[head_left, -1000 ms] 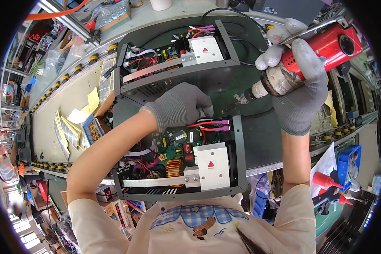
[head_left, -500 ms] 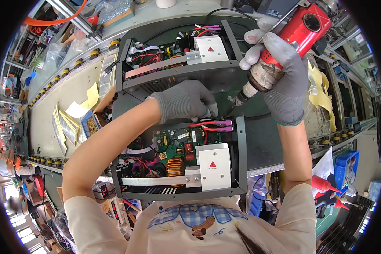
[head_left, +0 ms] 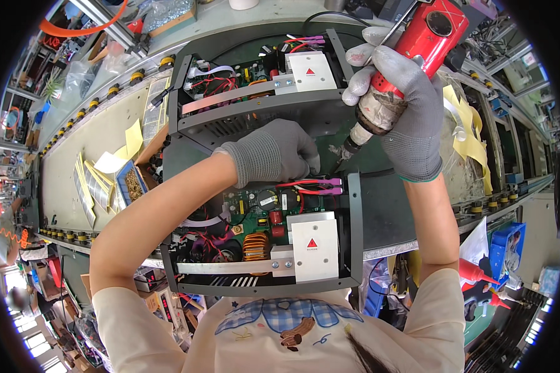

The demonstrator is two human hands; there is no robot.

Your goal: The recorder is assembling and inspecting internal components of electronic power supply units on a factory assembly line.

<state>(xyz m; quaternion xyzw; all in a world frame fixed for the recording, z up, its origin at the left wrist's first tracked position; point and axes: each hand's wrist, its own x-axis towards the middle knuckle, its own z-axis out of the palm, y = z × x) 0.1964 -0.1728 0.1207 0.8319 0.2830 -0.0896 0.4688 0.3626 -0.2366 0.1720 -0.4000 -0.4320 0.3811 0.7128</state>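
My right hand (head_left: 414, 118), in a grey glove with pale fingertips, grips a red power screwdriver (head_left: 426, 37) whose front is wrapped in worn tape. Its bit slants down to the far edge of the near open metal chassis (head_left: 261, 288), by the purple-sleeved wire connectors (head_left: 331, 186). A thin metal rod (head_left: 399, 23) runs along the tool by my fingers. My left hand (head_left: 280, 152), also gloved, is closed at that same far edge, left of the bit. Whatever its fingertips hold is hidden. Inside the near chassis are a green circuit board (head_left: 249, 221), a copper coil (head_left: 256, 247) and a white plate (head_left: 315, 250).
A second, similar chassis (head_left: 261, 112) stands just beyond my left hand. To the left, a small blue-sided box (head_left: 130, 183) of tiny parts sits beside yellow paper strips (head_left: 99, 180). More yellow paper (head_left: 466, 137) lies on the right. Rollers (head_left: 114, 90) line the bench.
The power screwdriver and my right hand have shifted slightly left, and the bit has come a little nearer the near chassis. My left hand has barely moved.
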